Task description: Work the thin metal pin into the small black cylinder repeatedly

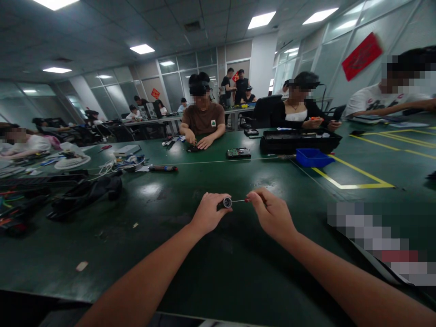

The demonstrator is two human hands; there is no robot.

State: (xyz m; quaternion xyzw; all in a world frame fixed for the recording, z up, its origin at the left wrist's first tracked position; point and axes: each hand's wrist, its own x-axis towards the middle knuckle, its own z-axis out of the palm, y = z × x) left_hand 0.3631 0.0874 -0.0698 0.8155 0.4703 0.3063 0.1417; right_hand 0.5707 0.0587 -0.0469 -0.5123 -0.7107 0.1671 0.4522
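Above the dark green table (pixel 190 290), my left hand (pixel 210 211) is closed round a small dark cylindrical part (pixel 227 202) whose round, silvery open end faces the camera. My right hand (pixel 270 211), to the right of it, is closed on a screwdriver (pixel 240 200) with a thin metal shaft and a bit of red at the handle. The shaft points left, its tip at the right side of the cylindrical part. Most of the screwdriver's handle is hidden in my right fingers.
A blue tray (pixel 314 158) and a long black case (pixel 296 141) stand beyond my right hand. A green circuit board (pixel 239 153) lies ahead. Black items (pixel 88 195) and cables lie left. A person (pixel 203 113) works opposite.
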